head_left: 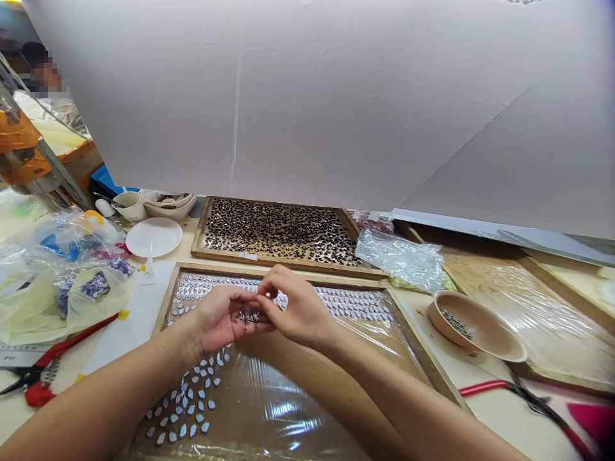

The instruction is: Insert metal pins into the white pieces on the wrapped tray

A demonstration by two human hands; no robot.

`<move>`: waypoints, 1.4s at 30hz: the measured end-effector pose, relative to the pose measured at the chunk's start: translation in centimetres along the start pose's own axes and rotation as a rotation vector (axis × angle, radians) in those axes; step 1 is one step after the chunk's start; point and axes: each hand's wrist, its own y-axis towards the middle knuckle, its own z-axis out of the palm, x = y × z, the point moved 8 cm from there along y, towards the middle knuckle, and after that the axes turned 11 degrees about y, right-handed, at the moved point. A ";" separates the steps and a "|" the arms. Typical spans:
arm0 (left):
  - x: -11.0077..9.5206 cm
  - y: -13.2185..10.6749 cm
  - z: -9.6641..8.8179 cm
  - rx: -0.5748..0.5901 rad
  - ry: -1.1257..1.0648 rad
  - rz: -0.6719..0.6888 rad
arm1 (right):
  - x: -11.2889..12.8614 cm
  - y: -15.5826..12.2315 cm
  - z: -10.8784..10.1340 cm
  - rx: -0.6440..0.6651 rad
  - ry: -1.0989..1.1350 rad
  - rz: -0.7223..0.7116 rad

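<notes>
My left hand is turned palm up and cupped around a small heap of thin, silvery metal pieces. Over its fingertips, my right hand has thumb and forefinger pressed together; whatever lies in that pinch is too small to make out. Both hands are above a wooden-framed tray covered in clear plastic film. Rows of small pale, leaf-shaped pieces line its far side, partly hidden by my hands. More such pieces lie loosely spread at its near left.
Behind stands another framed tray of small dark pieces. A tan bowl of metal bits and red-handled pliers are at right. Left are a white plate, plastic bags and red cutters. A big white board overhangs the back.
</notes>
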 end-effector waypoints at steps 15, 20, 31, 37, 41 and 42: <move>-1.7 0.2 -1.8 -0.167 0.143 0.155 | -6.7 -1.6 0.3 0.134 -0.366 0.065; -1.9 0.3 -2.0 -0.184 0.136 0.179 | -6.4 -1.5 1.1 0.158 -0.427 0.038; -1.9 0.1 -2.0 -0.215 0.147 0.167 | -6.3 -1.5 1.9 0.200 -0.523 0.000; -1.7 0.0 -1.9 -0.223 0.146 0.147 | -6.4 -1.4 1.9 0.202 -0.501 0.005; -1.3 0.0 -1.7 -0.204 0.122 0.069 | -6.0 -1.6 0.6 0.178 -0.476 0.015; -1.2 0.0 -1.6 -0.196 0.112 0.053 | -5.4 -1.6 0.0 0.146 -0.452 0.004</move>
